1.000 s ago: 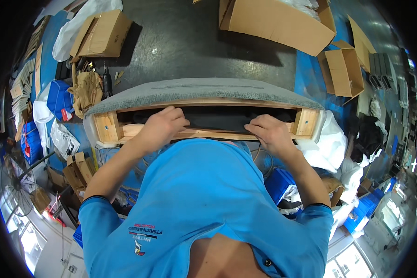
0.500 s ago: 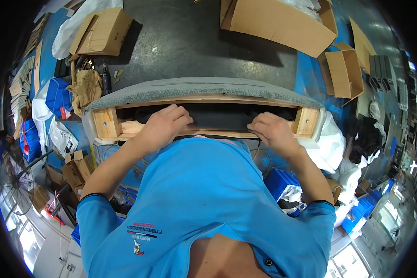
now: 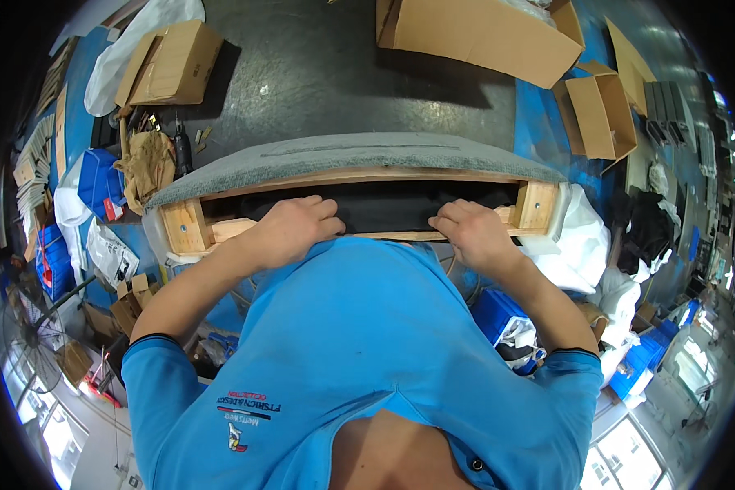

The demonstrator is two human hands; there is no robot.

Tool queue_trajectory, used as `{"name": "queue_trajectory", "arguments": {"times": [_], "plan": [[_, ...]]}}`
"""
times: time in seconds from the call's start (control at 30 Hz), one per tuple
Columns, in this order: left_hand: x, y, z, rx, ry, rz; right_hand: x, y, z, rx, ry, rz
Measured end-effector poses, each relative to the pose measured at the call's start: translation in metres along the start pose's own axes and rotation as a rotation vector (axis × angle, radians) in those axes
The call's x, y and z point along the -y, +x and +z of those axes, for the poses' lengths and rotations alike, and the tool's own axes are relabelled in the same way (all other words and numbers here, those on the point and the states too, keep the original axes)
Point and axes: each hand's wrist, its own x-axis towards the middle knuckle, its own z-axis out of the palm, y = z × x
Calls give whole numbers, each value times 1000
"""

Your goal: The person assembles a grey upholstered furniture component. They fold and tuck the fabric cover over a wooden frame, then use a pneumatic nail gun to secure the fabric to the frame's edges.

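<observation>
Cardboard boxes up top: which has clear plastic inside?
The big box, right of centre: clear plastic shows in its opening. None shows in the left box or the smaller right box.

L hand (image 3: 296,231) & R hand (image 3: 478,233) apart w/ fingers (image 3: 328,210) curled, backs up.

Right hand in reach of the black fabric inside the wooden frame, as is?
Looks like yes: the right hand is at the near edge of the wooden frame, beside the black fabric, with nothing visible between them.
</observation>
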Motion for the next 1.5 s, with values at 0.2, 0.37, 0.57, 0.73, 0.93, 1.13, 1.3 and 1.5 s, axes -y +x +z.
{"name": "queue_trajectory", "arguments": {"times": [0.2, 0.37, 0.57, 0.73, 0.93, 1.13, 1.3, 1.5], "plan": [[-8, 11, -5, 156, 56, -116, 12, -4, -9, 76, 30, 78], [-19, 19, 6, -24, -7, -195, 15, -11, 14, -89, -53, 111], [-22, 37, 10, -236, -11, -112, 1, 1, 10, -241, -50, 156], [-2, 52, 12, -379, -45, -52, -4, 18, 11, -351, -30, 245], [-16, 58, 8, -286, 14, -181, -1, -59, 118, -460, 411, 189], [-15, 54, 5, -199, 56, -237, -196, -117, 339, 165, 161, 1284], [-23, 52, 4, -158, 51, -324, -238, -123, 377, 125, 228, 1410], [-16, 49, 6, -215, 100, -196, -213, -166, 401, -102, 302, 1293]]}}
